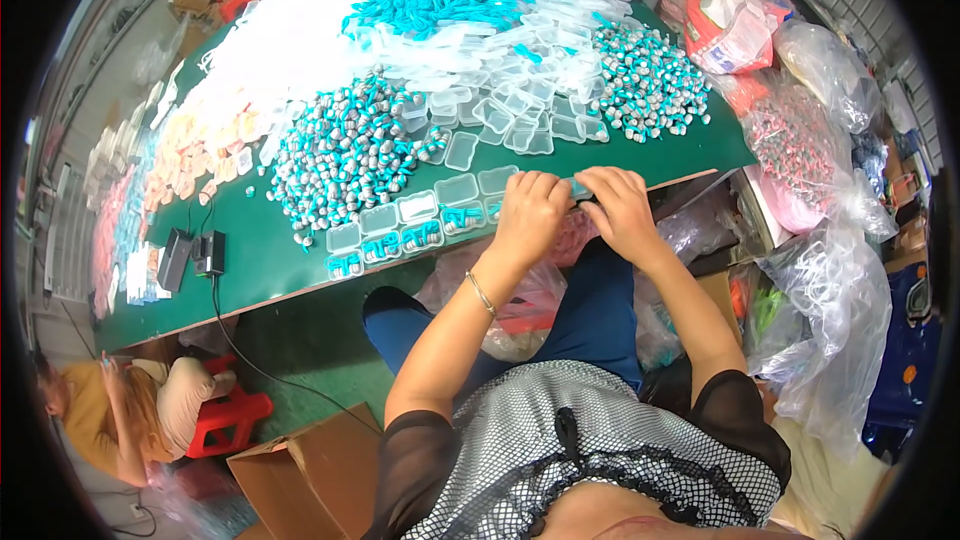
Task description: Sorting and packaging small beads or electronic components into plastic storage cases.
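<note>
While my left hand and right hand sit, fingers narrowed, at the front edge of the surface, hold unclear, filled cases line it, lids open; loose teal-grey pieces and empty cases remain behind.

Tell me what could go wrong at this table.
The open boxes sit near the front edge of the green table, so the left hand might nudge one off. Pieces from the left teal-and-grey pile behind them could roll into the boxes. The black cable hanging over the edge might snag and drag the black device along.
</note>
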The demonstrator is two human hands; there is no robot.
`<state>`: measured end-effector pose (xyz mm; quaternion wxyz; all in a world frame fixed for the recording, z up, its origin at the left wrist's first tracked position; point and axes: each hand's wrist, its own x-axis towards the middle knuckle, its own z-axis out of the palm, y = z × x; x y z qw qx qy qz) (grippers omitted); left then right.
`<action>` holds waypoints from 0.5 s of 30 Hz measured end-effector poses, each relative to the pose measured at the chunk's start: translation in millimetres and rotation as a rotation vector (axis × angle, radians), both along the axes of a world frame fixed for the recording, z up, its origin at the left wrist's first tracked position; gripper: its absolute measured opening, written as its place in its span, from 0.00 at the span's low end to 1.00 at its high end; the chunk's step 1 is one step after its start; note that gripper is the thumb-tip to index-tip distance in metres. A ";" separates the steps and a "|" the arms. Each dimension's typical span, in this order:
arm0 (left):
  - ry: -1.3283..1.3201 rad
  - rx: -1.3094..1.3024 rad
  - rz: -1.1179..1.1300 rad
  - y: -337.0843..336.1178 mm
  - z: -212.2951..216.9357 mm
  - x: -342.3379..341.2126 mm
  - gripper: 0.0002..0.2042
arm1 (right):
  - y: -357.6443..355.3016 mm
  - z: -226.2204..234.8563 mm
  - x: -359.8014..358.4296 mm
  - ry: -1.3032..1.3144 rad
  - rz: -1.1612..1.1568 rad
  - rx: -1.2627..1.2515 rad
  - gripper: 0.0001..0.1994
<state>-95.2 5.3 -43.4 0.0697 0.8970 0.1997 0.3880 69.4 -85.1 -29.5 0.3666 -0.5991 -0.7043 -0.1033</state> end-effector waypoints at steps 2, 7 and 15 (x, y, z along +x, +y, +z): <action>0.000 -0.021 0.011 0.8 2.8 -0.2 0.15 | 10.3 -12.6 9.5 0.053 0.114 -0.050 0.17; -0.071 -0.181 -0.132 -13.3 14.3 -17.0 0.14 | -7.8 -2.2 1.6 0.219 0.222 -0.088 0.12; 0.035 -0.444 -0.042 -61.3 -21.0 -62.8 0.11 | -33.8 -10.9 -19.8 0.087 0.388 -0.355 0.16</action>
